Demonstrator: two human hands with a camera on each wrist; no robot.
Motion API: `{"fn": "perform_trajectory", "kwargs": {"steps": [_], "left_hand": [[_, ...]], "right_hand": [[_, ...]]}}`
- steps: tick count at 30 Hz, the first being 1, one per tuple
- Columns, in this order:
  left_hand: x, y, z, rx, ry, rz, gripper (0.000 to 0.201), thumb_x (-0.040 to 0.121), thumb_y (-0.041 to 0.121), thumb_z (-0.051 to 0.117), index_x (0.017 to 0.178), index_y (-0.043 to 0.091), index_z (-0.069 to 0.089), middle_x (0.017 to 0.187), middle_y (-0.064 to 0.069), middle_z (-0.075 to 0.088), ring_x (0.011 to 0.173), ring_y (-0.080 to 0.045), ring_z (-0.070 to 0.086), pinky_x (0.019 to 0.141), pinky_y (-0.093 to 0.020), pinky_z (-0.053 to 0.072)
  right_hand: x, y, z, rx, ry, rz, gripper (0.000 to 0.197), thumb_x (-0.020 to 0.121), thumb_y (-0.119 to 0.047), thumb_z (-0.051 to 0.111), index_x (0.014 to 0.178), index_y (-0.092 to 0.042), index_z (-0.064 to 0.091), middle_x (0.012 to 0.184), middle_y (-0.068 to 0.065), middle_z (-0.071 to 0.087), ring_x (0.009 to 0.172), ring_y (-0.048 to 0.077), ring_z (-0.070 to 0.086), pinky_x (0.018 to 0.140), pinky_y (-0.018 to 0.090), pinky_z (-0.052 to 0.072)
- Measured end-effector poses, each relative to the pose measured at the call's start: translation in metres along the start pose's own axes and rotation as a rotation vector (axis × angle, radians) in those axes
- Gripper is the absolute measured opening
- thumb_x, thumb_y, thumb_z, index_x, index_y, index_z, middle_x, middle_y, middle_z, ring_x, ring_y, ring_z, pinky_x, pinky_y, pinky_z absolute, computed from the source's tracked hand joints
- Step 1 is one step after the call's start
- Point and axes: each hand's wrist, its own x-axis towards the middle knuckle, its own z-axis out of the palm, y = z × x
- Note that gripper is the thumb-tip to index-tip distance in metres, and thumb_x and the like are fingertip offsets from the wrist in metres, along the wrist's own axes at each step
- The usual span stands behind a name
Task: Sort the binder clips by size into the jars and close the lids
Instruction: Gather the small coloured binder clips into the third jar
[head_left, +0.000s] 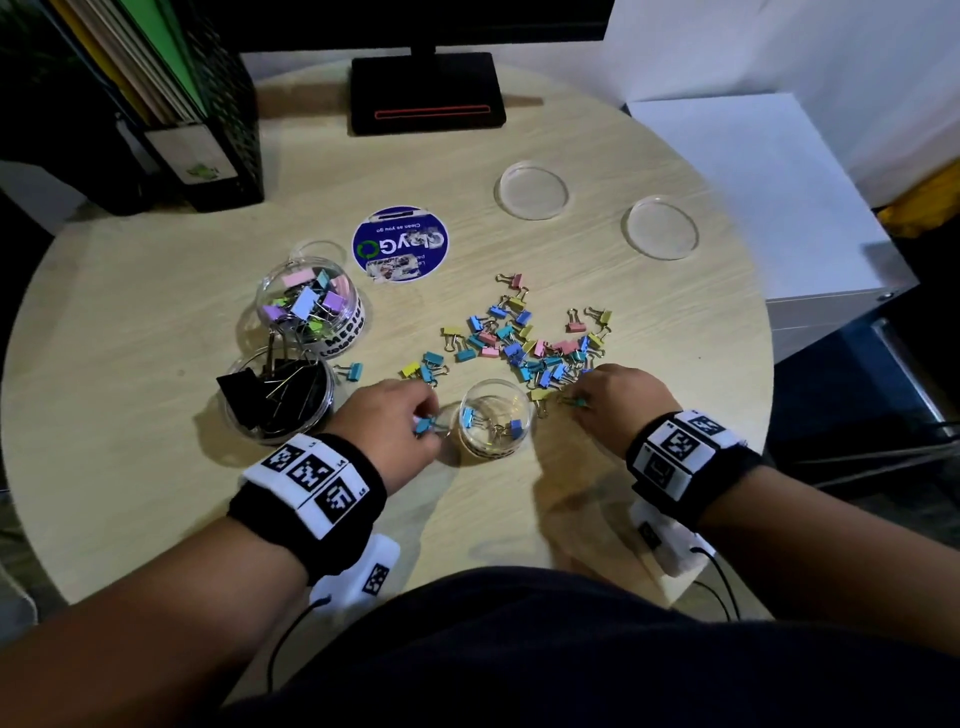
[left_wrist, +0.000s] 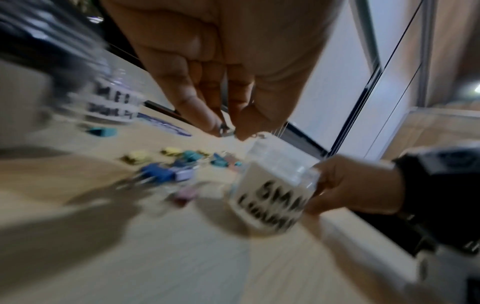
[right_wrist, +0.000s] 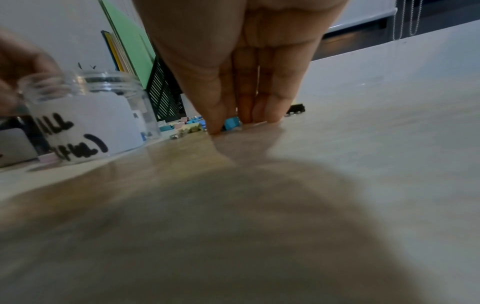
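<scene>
An open small jar (head_left: 496, 418) labelled SMALL (left_wrist: 275, 197) (right_wrist: 85, 117) stands near the table's front, with a few small clips inside. My left hand (head_left: 400, 421) pinches a small blue clip (head_left: 423, 426) by its wire handle (left_wrist: 226, 129) just left of the jar. My right hand (head_left: 618, 402), to the jar's right, has its fingertips (right_wrist: 218, 127) down on the table around a small blue clip (right_wrist: 232, 123) at the near edge of the loose pile of small coloured clips (head_left: 524, 343). A jar of medium pastel clips (head_left: 309, 306) and a jar of large black clips (head_left: 278, 397) stand at the left.
Two clear lids (head_left: 531, 189) (head_left: 661, 226) lie at the back right and a third (head_left: 318, 253) behind the medium jar. A round blue sticker (head_left: 400, 244), a monitor base (head_left: 427, 93) and a black file holder (head_left: 208, 104) lie farther back. A white cabinet (head_left: 769, 197) adjoins the table's right.
</scene>
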Motion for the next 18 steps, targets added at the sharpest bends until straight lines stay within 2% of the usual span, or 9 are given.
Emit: {"fn": "perform_trajectory", "kwargs": {"steps": [2, 4, 7, 9, 11, 14, 18], "left_hand": [[0.002, 0.013, -0.005, -0.059, 0.034, 0.056, 0.017, 0.075, 0.02, 0.067, 0.092, 0.022, 0.066, 0.086, 0.006, 0.054, 0.076, -0.012, 0.054, 0.076, -0.022, 0.045], [0.008, 0.023, -0.005, -0.06, 0.02, 0.115, 0.018, 0.078, 0.021, 0.065, 0.095, 0.022, 0.066, 0.088, 0.007, 0.053, 0.076, -0.009, 0.052, 0.075, -0.019, 0.042], [0.016, 0.032, 0.001, 0.009, -0.045, 0.17, 0.022, 0.083, 0.025, 0.062, 0.105, 0.022, 0.062, 0.102, 0.004, 0.059, 0.085, -0.01, 0.052, 0.08, -0.023, 0.042], [0.017, 0.033, 0.007, 0.056, -0.08, 0.183, 0.026, 0.085, 0.028, 0.061, 0.11, 0.022, 0.059, 0.108, 0.004, 0.058, 0.094, -0.013, 0.053, 0.079, -0.022, 0.039], [0.015, 0.029, 0.009, 0.025, -0.081, 0.178, 0.031, 0.083, 0.03, 0.065, 0.113, 0.023, 0.057, 0.107, 0.005, 0.055, 0.093, -0.013, 0.051, 0.078, -0.021, 0.038], [0.008, 0.019, 0.007, -0.114, -0.016, 0.131, 0.032, 0.082, 0.029, 0.068, 0.113, 0.024, 0.058, 0.097, 0.009, 0.048, 0.081, -0.01, 0.054, 0.082, -0.025, 0.048], [0.001, -0.002, 0.011, -0.182, 0.043, 0.045, 0.026, 0.087, 0.027, 0.061, 0.112, 0.023, 0.056, 0.11, 0.003, 0.052, 0.086, -0.013, 0.058, 0.085, -0.034, 0.052]], "right_hand": [[0.001, -0.001, -0.001, -0.022, -0.015, -0.002, 0.025, 0.087, -0.028, 0.055, 0.109, -0.02, 0.062, 0.108, 0.005, 0.063, 0.098, 0.025, 0.059, 0.078, 0.029, 0.046], [0.003, -0.002, -0.005, -0.029, -0.038, -0.005, 0.02, 0.085, -0.026, 0.055, 0.102, -0.02, 0.063, 0.104, 0.004, 0.065, 0.094, 0.024, 0.059, 0.076, 0.028, 0.046], [0.003, -0.007, -0.015, 0.042, -0.015, 0.005, 0.018, 0.082, -0.026, 0.058, 0.097, -0.019, 0.065, 0.098, 0.004, 0.067, 0.089, 0.023, 0.06, 0.075, 0.026, 0.047], [-0.001, -0.014, -0.022, 0.121, 0.064, -0.027, 0.018, 0.082, -0.026, 0.062, 0.097, -0.017, 0.067, 0.095, 0.003, 0.068, 0.088, 0.022, 0.061, 0.078, 0.028, 0.049], [-0.008, -0.025, -0.028, 0.21, 0.154, -0.102, 0.017, 0.081, -0.026, 0.065, 0.094, -0.015, 0.067, 0.091, 0.002, 0.068, 0.085, 0.02, 0.062, 0.077, 0.028, 0.049], [-0.018, -0.046, -0.028, 0.248, 0.208, -0.218, 0.017, 0.081, -0.029, 0.066, 0.092, -0.017, 0.067, 0.089, -0.001, 0.067, 0.082, 0.017, 0.061, 0.073, 0.028, 0.048], [-0.022, -0.064, -0.018, 0.123, 0.187, -0.287, 0.021, 0.085, -0.036, 0.06, 0.098, -0.021, 0.066, 0.095, -0.003, 0.064, 0.089, 0.015, 0.055, 0.07, 0.023, 0.038]]}}
